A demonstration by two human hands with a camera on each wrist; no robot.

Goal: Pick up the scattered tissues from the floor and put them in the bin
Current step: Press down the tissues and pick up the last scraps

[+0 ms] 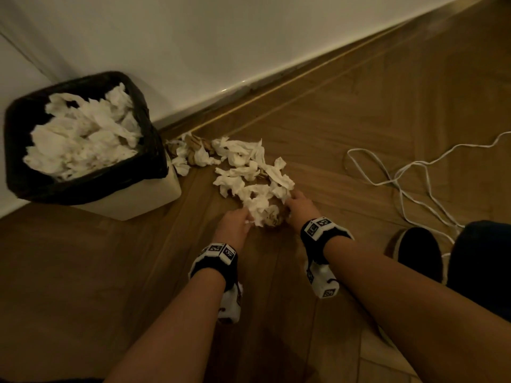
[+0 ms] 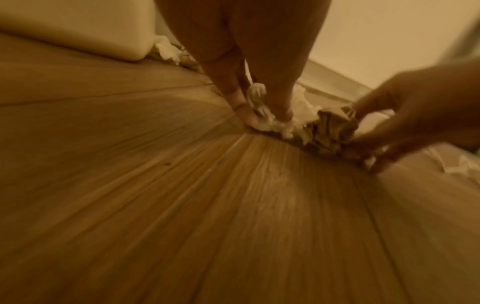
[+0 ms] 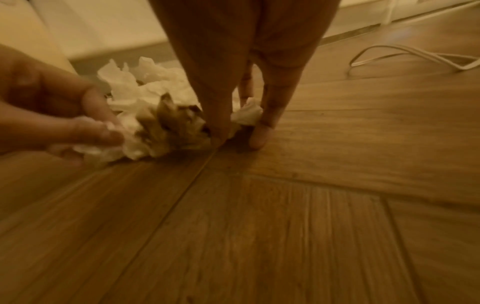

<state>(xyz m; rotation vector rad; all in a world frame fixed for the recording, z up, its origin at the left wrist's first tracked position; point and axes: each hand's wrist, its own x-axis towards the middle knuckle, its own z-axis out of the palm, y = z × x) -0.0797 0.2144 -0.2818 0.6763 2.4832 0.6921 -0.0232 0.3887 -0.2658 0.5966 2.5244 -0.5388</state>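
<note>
A white bin (image 1: pixel 130 197) with a black liner stands at the left by the wall, heaped with white tissues (image 1: pixel 83 134). Scattered white and brown tissues (image 1: pixel 249 167) trail across the wooden floor from the bin toward me. Both hands work the near end of that pile on a clump of white and brown tissue (image 1: pixel 262 212). My left hand (image 1: pixel 239 221) pinches a white tissue (image 2: pixel 259 102) between thumb and finger at floor level. My right hand (image 1: pixel 297 204) curls round the clump's brown part (image 2: pixel 330 129), with a white tissue (image 3: pixel 248 113) between its fingers.
A white cable (image 1: pixel 414 172) loops over the floor to the right of the pile. A foot in a dark shoe (image 1: pixel 417 250) rests at the right. The wall and skirting (image 1: pixel 249 87) run diagonally behind the bin and tissues.
</note>
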